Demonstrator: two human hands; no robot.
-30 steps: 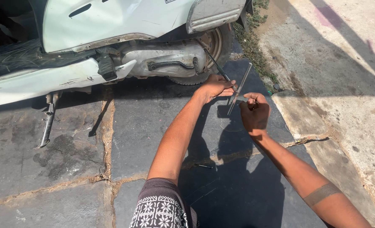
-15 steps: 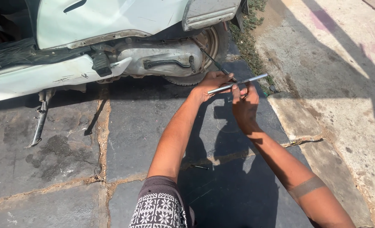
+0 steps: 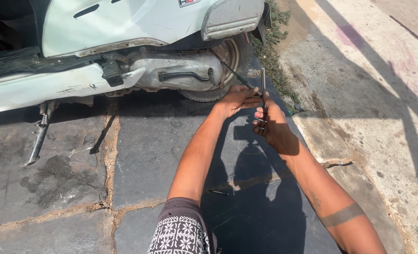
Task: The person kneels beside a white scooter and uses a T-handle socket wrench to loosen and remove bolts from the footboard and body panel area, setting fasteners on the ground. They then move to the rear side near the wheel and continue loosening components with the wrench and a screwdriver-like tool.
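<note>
Head view: a person crouches beside a pale scooter (image 3: 124, 28) on dark stone paving (image 3: 162, 150), both arms stretched toward its rear wheel (image 3: 228, 56).
Tool: a T-shaped metal wrench; its long shaft (image 3: 232, 74) runs from the hands up and left to the wheel hub, and its cross handle (image 3: 263, 87) now stands nearly upright.
Change: half a second ago the handle lay almost level across both hands; a second ago it leaned upright again. It has swung about a quarter turn between each picture, so the wrench is being spun on a fastener at the hub.
Left hand (image 3: 239, 99): lies over the shaft just behind the handle, fingers pressed together and curled loosely over it, steadying rather than gripping hard.
Right hand (image 3: 272, 127): sits below and right of the left, fingers closed around the lower end of the handle, thumb side up; it appears to do the turning.
Meaning: the turning goes on freely with no sign of binding; whether the fastener is loosening or tightening cannot be told.
Nearby: a small dark rod (image 3: 217, 192) lies on the paving beside the left forearm; the side stand (image 3: 37, 136) rests down at left; a pale concrete kerb (image 3: 359, 117) runs along the right.
</note>
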